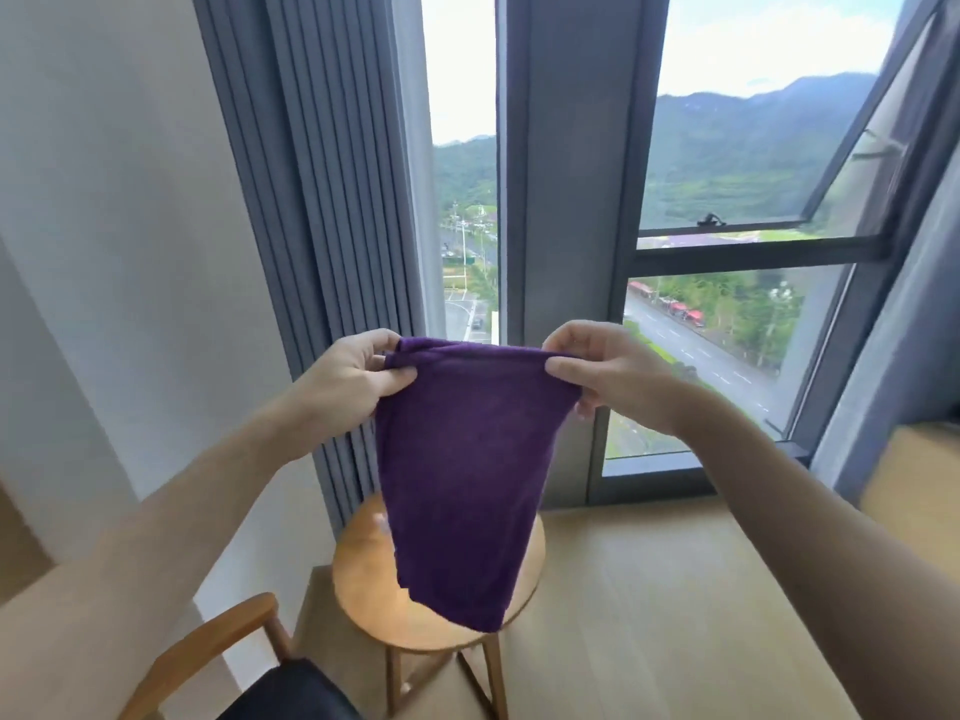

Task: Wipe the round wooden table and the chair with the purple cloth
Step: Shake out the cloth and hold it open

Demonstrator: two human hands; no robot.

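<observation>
Purple cloth (462, 475) pinched at top corners by left hand (345, 376), right hand (610, 374); hangs above round wooden table (363, 579).

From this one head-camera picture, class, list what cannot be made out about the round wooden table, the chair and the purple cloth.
Head view only:
- Round wooden table: the middle of its top is hidden behind the hanging purple cloth.
- Wooden chair with a dark seat: cut off by the bottom edge.
- Cloth: its far side faces away; its upper corners are covered by the left hand and right hand.

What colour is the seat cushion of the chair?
Black, on the chair with its light wooden frame; seen in the head view.
</observation>
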